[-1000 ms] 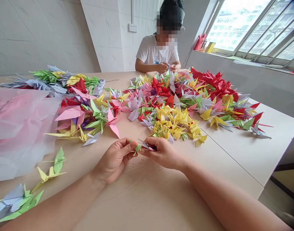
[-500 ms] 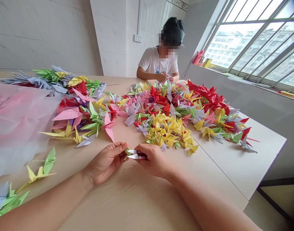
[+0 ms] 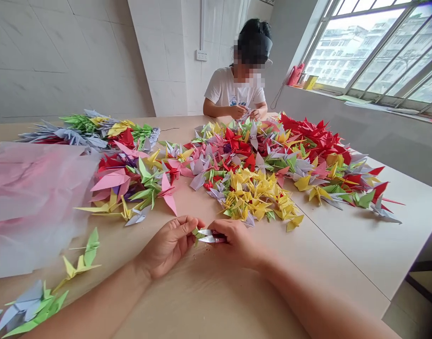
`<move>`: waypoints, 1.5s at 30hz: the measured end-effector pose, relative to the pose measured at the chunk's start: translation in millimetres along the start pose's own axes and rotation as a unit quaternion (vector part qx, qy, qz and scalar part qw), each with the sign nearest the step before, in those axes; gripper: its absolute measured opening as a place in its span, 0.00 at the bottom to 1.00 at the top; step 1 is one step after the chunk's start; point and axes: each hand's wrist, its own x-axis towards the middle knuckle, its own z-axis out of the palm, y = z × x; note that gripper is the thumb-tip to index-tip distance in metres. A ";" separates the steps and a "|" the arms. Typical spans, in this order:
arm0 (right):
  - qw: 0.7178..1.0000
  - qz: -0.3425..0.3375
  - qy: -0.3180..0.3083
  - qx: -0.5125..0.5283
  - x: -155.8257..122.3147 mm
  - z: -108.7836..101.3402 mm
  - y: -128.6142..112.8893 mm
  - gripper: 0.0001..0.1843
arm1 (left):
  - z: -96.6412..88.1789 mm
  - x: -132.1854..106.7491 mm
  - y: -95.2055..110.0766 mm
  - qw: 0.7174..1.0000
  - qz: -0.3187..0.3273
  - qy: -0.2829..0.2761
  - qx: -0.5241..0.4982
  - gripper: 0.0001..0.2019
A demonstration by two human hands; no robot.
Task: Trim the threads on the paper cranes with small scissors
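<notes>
My left hand (image 3: 168, 247) pinches a small green paper crane (image 3: 198, 233) between thumb and fingers. My right hand (image 3: 237, 243) is shut on a small shiny silver item (image 3: 208, 239) with a pinkish end, probably small scissors, and its tip is right at the green crane. Both hands hover over the wooden tabletop (image 3: 216, 301), just in front of a large heap of origami cranes (image 3: 244, 165) in red, yellow, pink, green and lilac. Yellow cranes (image 3: 254, 200) form the part of the heap nearest my right hand.
Tiny paper flecks lie below my hands. Across the table, a seated person (image 3: 233, 89) handles paper with both hands. A pink translucent plastic sheet (image 3: 35, 197) lies at left, with loose cranes (image 3: 32, 306) near the front edge. A bright window (image 3: 357, 47) is at right.
The whole view has shifted as my head moved, and my hands sit lower in the picture. The silver item has turned from slanting to nearly level against the green crane.
</notes>
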 end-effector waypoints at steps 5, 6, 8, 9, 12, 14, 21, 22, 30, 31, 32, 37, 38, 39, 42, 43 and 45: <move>0.999 0.014 0.003 0.032 1.7 6.4 -4.4 0.09 | 3.7 1.7 5.4 1.000 -0.010 -0.021 -0.002 0.07; 0.999 0.015 0.005 0.040 2.3 7.7 -4.9 0.09 | 4.3 2.2 6.2 1.000 -0.010 -0.019 -0.005 0.07; 0.998 0.016 0.009 0.054 3.7 10.0 -5.0 0.10 | 5.8 2.8 7.9 1.000 -0.006 -0.013 -0.008 0.07; 0.998 0.018 0.012 0.061 4.6 10.7 -4.8 0.10 | 6.7 3.0 8.8 1.000 -0.003 -0.007 -0.007 0.08; 0.996 0.028 0.020 0.078 6.9 10.4 -4.1 0.10 | 10.6 3.1 11.3 1.000 0.010 0.014 -0.003 0.07; 0.995 0.035 0.023 0.091 7.9 8.6 -4.2 0.10 | 13.6 3.2 12.1 0.999 0.023 0.032 0.000 0.07; 0.984 0.056 0.035 0.164 8.4 5.8 -3.2 0.07 | 26.0 1.4 9.7 0.992 0.070 0.101 0.021 0.09; 0.981 0.064 0.037 0.178 8.0 6.0 -2.9 0.07 | 28.7 0.8 8.5 0.991 0.076 0.111 0.024 0.09; 0.931 0.157 0.055 0.324 -2.7 -2.1 -6.3 0.15 | 59.8 -1.9 -10.5 0.970 0.135 0.194 0.051 0.08; 0.921 0.170 0.060 0.346 -3.3 -5.5 -7.5 0.16 | 66.1 -2.7 -12.6 0.967 0.142 0.204 0.054 0.08; 0.910 0.181 0.064 0.367 -3.5 -9.7 -9.1 0.16 | 73.4 -4.1 -13.9 0.963 0.150 0.215 0.058 0.09; 0.866 0.200 0.086 0.451 1.5 -38.8 -25.8 0.16 | 117.0 -13.6 -3.0 0.948 0.196 0.208 0.138 0.11; 0.862 0.195 0.086 0.461 3.0 -45.0 -30.5 0.15 | 124.5 -14.9 2.7 0.944 0.207 0.206 0.156 0.10; 0.859 0.189 0.083 0.469 4.4 -50.9 -35.2 0.15 | 130.8 -15.8 9.1 0.940 0.211 0.205 0.173 0.09; 0.847 0.165 0.072 0.500 7.9 -66.0 -45.4 0.13 | 141.2 -16.2 29.1 0.931 0.214 0.205 0.212 0.06; 0.844 0.156 0.068 0.509 8.6 -70.3 -46.6 0.12 | 142.3 -16.0 35.1 0.929 0.216 0.204 0.220 0.06; 0.846 0.141 0.048 0.513 9.1 -78.0 -46.0 0.13 | 142.2 -16.0 45.1 0.923 0.231 0.210 0.226 0.06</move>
